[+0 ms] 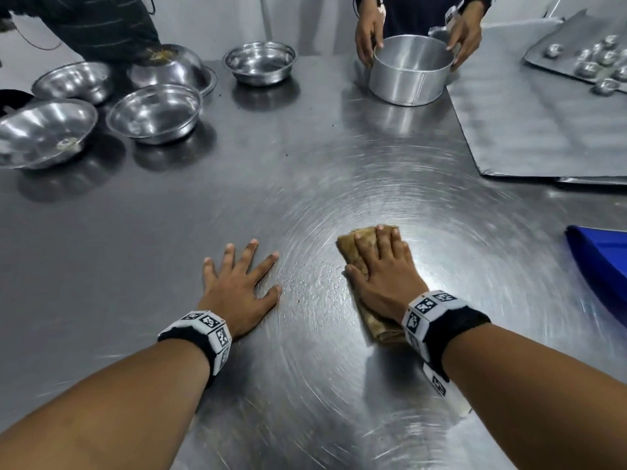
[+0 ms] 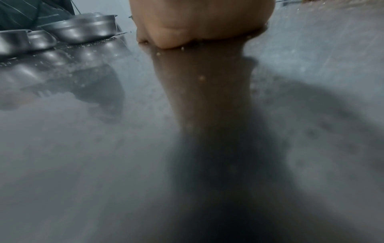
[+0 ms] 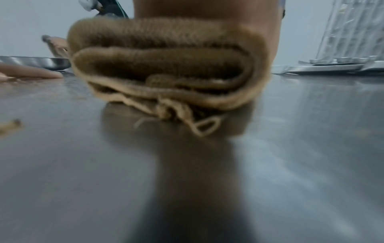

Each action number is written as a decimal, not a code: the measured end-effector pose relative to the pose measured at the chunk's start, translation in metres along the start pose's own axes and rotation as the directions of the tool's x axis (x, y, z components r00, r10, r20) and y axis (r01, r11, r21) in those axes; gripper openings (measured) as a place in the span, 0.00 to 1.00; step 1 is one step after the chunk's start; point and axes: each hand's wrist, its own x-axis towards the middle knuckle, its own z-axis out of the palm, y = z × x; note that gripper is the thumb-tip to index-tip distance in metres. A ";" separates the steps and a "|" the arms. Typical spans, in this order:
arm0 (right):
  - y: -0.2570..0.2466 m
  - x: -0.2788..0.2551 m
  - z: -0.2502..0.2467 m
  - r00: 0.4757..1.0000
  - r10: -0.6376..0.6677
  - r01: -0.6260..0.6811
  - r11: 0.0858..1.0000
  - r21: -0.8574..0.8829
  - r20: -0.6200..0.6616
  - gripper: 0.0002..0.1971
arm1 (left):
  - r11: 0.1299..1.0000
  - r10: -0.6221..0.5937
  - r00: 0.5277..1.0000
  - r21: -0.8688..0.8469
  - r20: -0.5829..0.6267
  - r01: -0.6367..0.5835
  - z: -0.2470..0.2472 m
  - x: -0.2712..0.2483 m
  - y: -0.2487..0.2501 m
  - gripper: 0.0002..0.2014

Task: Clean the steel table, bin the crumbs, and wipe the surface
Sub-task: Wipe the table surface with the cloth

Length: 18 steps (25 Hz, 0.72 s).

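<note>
So we've got our right hand (image 1: pixel 380 269) pressed flat on a folded brown cloth (image 1: pixel 353 244), fingers straight, pushing it down onto the steel table (image 1: pixel 305 184). Our left hand (image 1: pixel 237 283) is just resting palm-down beside it, fingers spread, holding nothing. Tiny crumbs (image 1: pixel 305 283) sit between the two hands, and the left wrist view shows a few right at the palm. Far side: steel bowls (image 1: pixel 154 113) on the left, and another person's hands holding a round tin (image 1: pixel 407 74). A blue dustpan (image 1: pixel 600 259) pokes in at the right edge.
</note>
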 end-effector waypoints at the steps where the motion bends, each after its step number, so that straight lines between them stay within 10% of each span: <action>1: -0.007 -0.006 0.004 0.999 -0.034 0.034 0.999 -0.008 0.015 0.36 | 1.000 -0.001 1.000 -0.007 -0.001 0.001 0.000 0.000 0.001 0.37; 7: -0.011 -0.066 0.017 0.996 -0.087 0.087 0.996 -0.018 0.000 0.33 | 0.998 0.065 0.997 -0.021 0.037 -0.064 -0.012 -0.005 -0.019 0.38; 18: 0.032 -0.011 0.007 0.911 0.405 -0.403 0.914 0.046 -0.073 0.35 | 0.998 -0.069 0.997 0.005 0.015 0.069 -0.017 -0.003 -0.136 0.41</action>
